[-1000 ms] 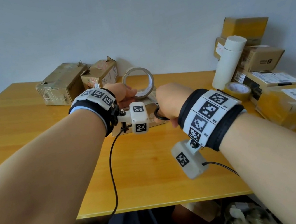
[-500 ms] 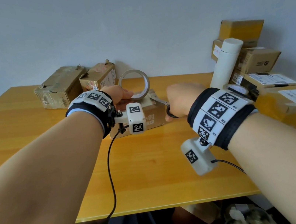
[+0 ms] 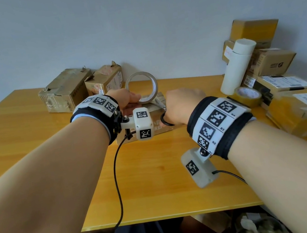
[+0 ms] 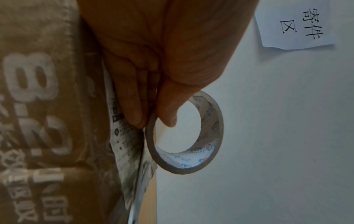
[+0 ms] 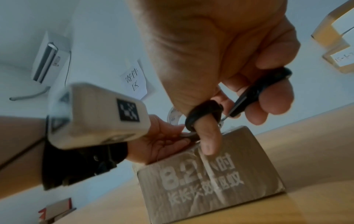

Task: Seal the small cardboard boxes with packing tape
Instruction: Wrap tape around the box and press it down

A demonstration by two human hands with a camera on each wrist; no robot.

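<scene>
Black scissor loops sitting on the right hand (image 3: 185, 104): thumb through one, fingers (image 5: 275, 104) curled round the other, so it's gripping the scissors (image 3: 160, 104), blades pointing toward 10 o'clock at the tape. Can't tell whether the blades are apart. Left hand (image 3: 124, 101) is pinching the tape roll (image 3: 142, 87), thumb (image 4: 168, 109) inside the core and fingers outside, roll standing on edge over the top of the small cardboard box (image 3: 156, 123). Box is sitting mid-table (image 3: 31, 135) between the two wrists, pale print on its near face, a white label (image 4: 122, 133) on top under the left fingers. At 11 o'clock two more worn boxes (image 3: 64, 92) are lining the wall. At 2 o'clock a stack of parcels (image 3: 277, 64), a white tube (image 3: 237, 66) leaning on it, and a second tape roll (image 3: 247, 95) lying flat just in front.
</scene>
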